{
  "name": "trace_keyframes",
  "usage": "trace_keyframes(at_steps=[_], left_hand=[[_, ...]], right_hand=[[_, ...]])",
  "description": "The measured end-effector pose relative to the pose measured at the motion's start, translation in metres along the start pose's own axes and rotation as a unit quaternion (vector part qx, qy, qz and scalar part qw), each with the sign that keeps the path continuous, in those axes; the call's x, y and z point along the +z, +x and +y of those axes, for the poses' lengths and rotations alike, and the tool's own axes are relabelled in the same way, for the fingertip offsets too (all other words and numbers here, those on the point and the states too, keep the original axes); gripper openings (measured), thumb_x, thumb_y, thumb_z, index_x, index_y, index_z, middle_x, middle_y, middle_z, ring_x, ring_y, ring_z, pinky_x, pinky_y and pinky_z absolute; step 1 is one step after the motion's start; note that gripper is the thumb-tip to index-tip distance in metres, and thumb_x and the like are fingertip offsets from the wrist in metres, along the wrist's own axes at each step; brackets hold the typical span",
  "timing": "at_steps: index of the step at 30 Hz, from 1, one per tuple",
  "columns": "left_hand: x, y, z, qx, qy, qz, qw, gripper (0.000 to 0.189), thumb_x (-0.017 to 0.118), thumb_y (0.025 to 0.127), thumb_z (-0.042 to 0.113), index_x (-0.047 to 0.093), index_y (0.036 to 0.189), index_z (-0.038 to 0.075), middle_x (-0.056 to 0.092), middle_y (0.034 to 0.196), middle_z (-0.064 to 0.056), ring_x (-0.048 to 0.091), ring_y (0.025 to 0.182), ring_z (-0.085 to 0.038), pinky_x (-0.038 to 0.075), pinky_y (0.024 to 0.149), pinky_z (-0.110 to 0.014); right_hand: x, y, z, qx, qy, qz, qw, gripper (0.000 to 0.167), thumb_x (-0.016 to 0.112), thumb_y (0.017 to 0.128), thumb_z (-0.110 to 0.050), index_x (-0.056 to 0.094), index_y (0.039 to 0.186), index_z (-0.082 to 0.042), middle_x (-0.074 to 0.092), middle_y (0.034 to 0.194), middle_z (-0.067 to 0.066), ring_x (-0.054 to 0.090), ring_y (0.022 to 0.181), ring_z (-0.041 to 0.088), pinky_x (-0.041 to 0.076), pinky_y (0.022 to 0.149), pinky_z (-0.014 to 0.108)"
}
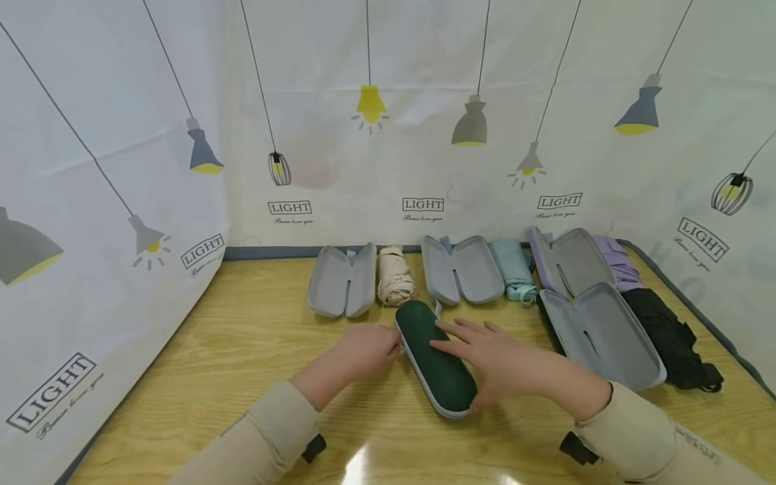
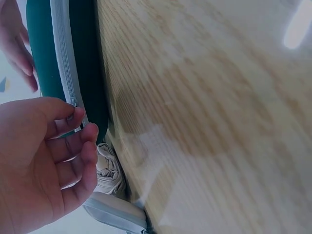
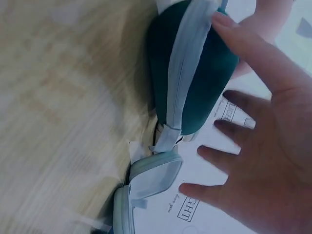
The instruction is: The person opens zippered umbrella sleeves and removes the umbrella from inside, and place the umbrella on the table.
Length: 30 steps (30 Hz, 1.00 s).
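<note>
A dark green zip case [image 1: 435, 357] with a light grey zipper band [image 2: 62, 44] lies closed-looking on the table, slanting between my two hands. At its left side my left hand [image 1: 366, 349] pinches the small zipper pull [image 2: 74, 102] between thumb and forefinger, with the other fingers curled. My right hand [image 1: 506, 360] is on the case's right side, its fingers straight and spread. In the right wrist view the thumb [image 3: 225, 20] touches the case near the zipper band. A fabric tab [image 3: 166, 139] sticks out at the far end.
Along the back stand open grey-lined cases [image 1: 330, 283], [image 1: 479, 269] beside a rolled beige umbrella [image 1: 395, 276] and a light blue folded umbrella [image 1: 514, 269]. To the right are a purple-edged open case [image 1: 582, 259], another open case [image 1: 618, 337], a purple bundle [image 1: 615, 263] and a black one [image 1: 663, 337].
</note>
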State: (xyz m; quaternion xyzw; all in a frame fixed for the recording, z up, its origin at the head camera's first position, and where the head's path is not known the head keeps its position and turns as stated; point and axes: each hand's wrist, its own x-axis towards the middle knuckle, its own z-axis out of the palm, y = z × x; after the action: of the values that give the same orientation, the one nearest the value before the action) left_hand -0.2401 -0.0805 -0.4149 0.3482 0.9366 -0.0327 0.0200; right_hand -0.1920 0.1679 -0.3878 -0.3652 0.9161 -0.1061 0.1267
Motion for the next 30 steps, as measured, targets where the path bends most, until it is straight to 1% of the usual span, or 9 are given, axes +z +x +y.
trace_keyframes(at_steps=[2, 4, 6, 9, 14, 18, 20, 26, 30], left_hand=[[0.000, 0.000, 0.000, 0.001, 0.003, 0.001, 1.0000, 0.026, 0.054, 0.100, 0.022, 0.058, 0.075, 0.016, 0.053, 0.064, 0.002, 0.056, 0.059, -0.015, 0.046, 0.051, -0.035], [0.000, 0.000, 0.000, 0.001, 0.004, 0.001, 1.0000, 0.026, 0.054, 0.100, 0.022, 0.058, 0.075, 0.016, 0.053, 0.064, 0.002, 0.057, 0.059, -0.016, 0.047, 0.052, -0.036], [-0.001, -0.001, 0.001, 0.000, 0.002, -0.002, 1.0000, 0.026, 0.055, 0.100, 0.022, 0.058, 0.075, 0.015, 0.053, 0.063, 0.002, 0.057, 0.059, -0.016, 0.047, 0.052, -0.036], [-0.003, -0.003, 0.002, 0.000, 0.007, -0.002, 1.0000, 0.026, 0.055, 0.100, 0.022, 0.058, 0.075, 0.014, 0.053, 0.063, 0.001, 0.057, 0.059, -0.017, 0.048, 0.052, -0.036], [0.000, -0.007, 0.000, 0.005, 0.019, -0.006, 0.9998, 0.025, 0.054, 0.099, 0.021, 0.057, 0.076, 0.013, 0.055, 0.063, -0.001, 0.059, 0.059, -0.019, 0.048, 0.051, -0.038], [0.006, -0.013, -0.002, 0.005, 0.013, -0.014, 0.9998, 0.025, 0.054, 0.100, 0.022, 0.055, 0.076, 0.016, 0.054, 0.063, 0.001, 0.058, 0.059, -0.018, 0.046, 0.049, -0.038], [0.008, -0.016, -0.003, 0.008, 0.011, -0.015, 0.9998, 0.025, 0.053, 0.100, 0.023, 0.054, 0.076, 0.017, 0.053, 0.063, 0.002, 0.058, 0.059, -0.017, 0.045, 0.049, -0.037], [0.002, -0.027, 0.000, 0.028, 0.004, -0.022, 0.9994, 0.021, 0.056, 0.100, 0.024, 0.055, 0.081, 0.017, 0.053, 0.063, 0.003, 0.057, 0.058, -0.015, 0.045, 0.049, -0.034], [-0.005, -0.036, 0.004, 0.040, 0.008, -0.032, 0.9987, 0.019, 0.058, 0.100, 0.025, 0.056, 0.082, 0.017, 0.054, 0.063, 0.004, 0.057, 0.058, -0.013, 0.045, 0.049, -0.033]], right_hand=[[-0.002, 0.004, 0.004, -0.025, 0.003, -0.015, 0.9996, 0.103, 0.088, 0.069, -0.043, 0.033, 0.153, -0.022, 0.012, 0.162, 0.006, 0.016, 0.144, 0.038, 0.021, 0.105, 0.068], [-0.004, 0.008, 0.006, -0.036, 0.006, -0.032, 0.9988, 0.102, 0.087, 0.070, -0.043, 0.032, 0.153, -0.024, 0.010, 0.162, 0.002, 0.012, 0.146, 0.035, 0.020, 0.106, 0.067], [-0.004, 0.011, 0.007, -0.038, 0.010, -0.045, 0.9983, 0.101, 0.087, 0.070, -0.045, 0.032, 0.153, -0.025, 0.010, 0.162, 0.000, 0.011, 0.146, 0.032, 0.020, 0.107, 0.065], [-0.003, 0.014, 0.004, -0.028, 0.007, -0.053, 0.9982, 0.100, 0.086, 0.070, -0.047, 0.034, 0.153, -0.023, 0.013, 0.162, 0.001, 0.013, 0.146, 0.030, 0.021, 0.109, 0.061], [-0.002, 0.019, -0.007, -0.018, -0.026, -0.043, 0.9986, 0.100, 0.086, 0.068, -0.050, 0.038, 0.151, -0.020, 0.018, 0.161, 0.004, 0.020, 0.145, 0.030, 0.024, 0.110, 0.057], [0.000, 0.024, -0.017, -0.003, -0.045, -0.032, 0.9985, 0.100, 0.086, 0.066, -0.052, 0.041, 0.150, -0.019, 0.023, 0.159, 0.007, 0.025, 0.143, 0.032, 0.027, 0.109, 0.056], [0.001, 0.027, -0.021, 0.010, -0.055, -0.024, 0.9982, 0.101, 0.086, 0.065, -0.054, 0.042, 0.149, -0.019, 0.024, 0.159, 0.008, 0.028, 0.142, 0.032, 0.028, 0.108, 0.056], [0.005, 0.031, -0.032, 0.048, -0.083, 0.003, 0.9954, 0.103, 0.083, 0.064, -0.062, 0.045, 0.148, -0.016, 0.030, 0.155, 0.013, 0.037, 0.137, 0.033, 0.034, 0.105, 0.054], [0.007, 0.034, -0.037, 0.063, -0.092, 0.012, 0.9937, 0.103, 0.082, 0.064, -0.064, 0.046, 0.147, -0.015, 0.032, 0.154, 0.015, 0.039, 0.135, 0.034, 0.034, 0.105, 0.052]])
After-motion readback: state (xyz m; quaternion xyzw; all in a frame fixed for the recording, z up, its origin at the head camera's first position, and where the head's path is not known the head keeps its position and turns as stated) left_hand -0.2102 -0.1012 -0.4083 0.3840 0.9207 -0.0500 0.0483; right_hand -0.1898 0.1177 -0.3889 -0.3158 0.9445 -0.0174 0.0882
